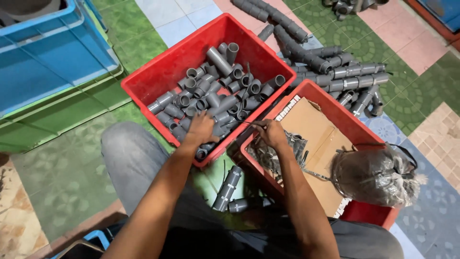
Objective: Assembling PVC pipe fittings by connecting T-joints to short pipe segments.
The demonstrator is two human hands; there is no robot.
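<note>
Blue crate [48, 52], far left, stacked on a green crate [57, 115]; well apart from the hands.

Red bin of grey pipe sockets [143, 84], centre: loose short PVC couplings [215, 96] heaped inside, lying at all angles.

Left hand [201, 128], at the near edge of that heap: fingers curled down onto the couplings and touching them; whether one is actually gripped cannot be told, the palm hides it.

Right hand [270, 132], just right of the left, over the rim of the second red bin [306, 88]: fingers pinched together on a thin dark strand, seemingly a cable tie [247, 123], that runs leftward toward the other hand.

Step in hand, as judged: picking a coupling from the heap while a tie is drawn from the dark bundle [273, 156] beneath the right hand. The next move would call for a firm grip on one single fitting among many crowding neighbours.

Cardboard sheet [316, 132], lining the second bin.

Tied clear bag of grey parts [378, 175], near right end of that bin.

Joined pipe assemblies [345, 76], far right on the tiled floor [421, 48].

Two fitted pieces [229, 189], on the floor between the bins, near the knee [129, 148]
</note>
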